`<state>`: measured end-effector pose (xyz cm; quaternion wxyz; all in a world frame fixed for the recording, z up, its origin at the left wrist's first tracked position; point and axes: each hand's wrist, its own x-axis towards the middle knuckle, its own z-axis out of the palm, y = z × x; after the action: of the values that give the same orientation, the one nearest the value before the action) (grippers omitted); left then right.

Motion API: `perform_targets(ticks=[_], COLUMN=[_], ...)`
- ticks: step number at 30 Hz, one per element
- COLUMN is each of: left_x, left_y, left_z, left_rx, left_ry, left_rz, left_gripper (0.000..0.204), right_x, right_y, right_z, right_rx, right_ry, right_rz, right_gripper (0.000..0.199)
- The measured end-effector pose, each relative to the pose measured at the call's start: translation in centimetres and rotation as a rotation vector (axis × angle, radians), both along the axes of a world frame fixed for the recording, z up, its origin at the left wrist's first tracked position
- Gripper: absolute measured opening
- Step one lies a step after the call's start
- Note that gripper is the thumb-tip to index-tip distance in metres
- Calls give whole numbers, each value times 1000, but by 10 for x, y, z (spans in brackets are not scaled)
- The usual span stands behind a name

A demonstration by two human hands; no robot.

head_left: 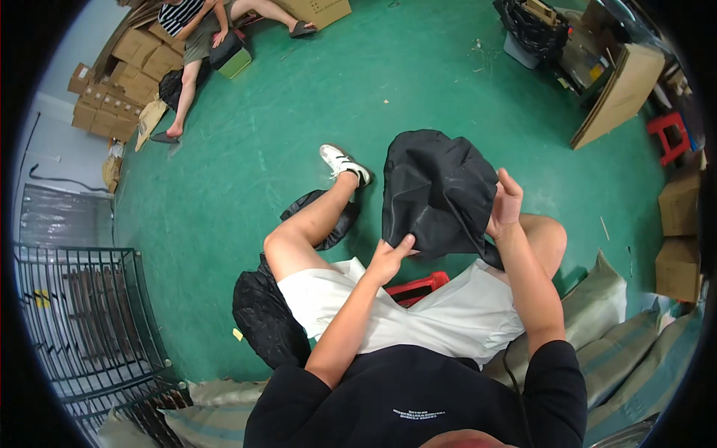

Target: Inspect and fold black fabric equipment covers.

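Observation:
A black fabric cover [433, 198], thin, creased and slightly shiny, is spread out in front of me above my lap. My left hand [393, 259] grips its lower left edge, the thumb lying on top and the fingers underneath. At the right edge is my right hand [506, 205], its fingers raised and curled beside the cloth, holding that side; part of it is hidden by the fabric. A strip of the cover hangs down by my right wrist. Between my thighs shows a red plastic stool [418, 287].
Black cloth bundles [269, 317] lie by my left leg. Woven sacks [620, 358] are at the right, near cardboard boxes [678, 269] and a red stool [669, 138]. A metal rack [89, 313] stands left. Another person [198, 45] sits at the far left beside stacked cartons [138, 56].

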<state>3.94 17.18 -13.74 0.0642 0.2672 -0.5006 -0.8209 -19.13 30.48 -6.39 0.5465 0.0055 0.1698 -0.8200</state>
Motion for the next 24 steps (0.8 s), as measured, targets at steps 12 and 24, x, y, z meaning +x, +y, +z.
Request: perform_targets(ticks=[12,24], left_x=[-24,-38], left_y=[-33,-29], left_z=[47,40], left_rx=[496,291], left_ry=[619,226], left_rz=[209,426], left_gripper=[72,26], right_x=[5,13], right_y=[-11,-30], right_z=[15,8], right_rx=[-135,271], right_ry=[-31,226], right_rz=[32,61], right_gripper=[74,51])
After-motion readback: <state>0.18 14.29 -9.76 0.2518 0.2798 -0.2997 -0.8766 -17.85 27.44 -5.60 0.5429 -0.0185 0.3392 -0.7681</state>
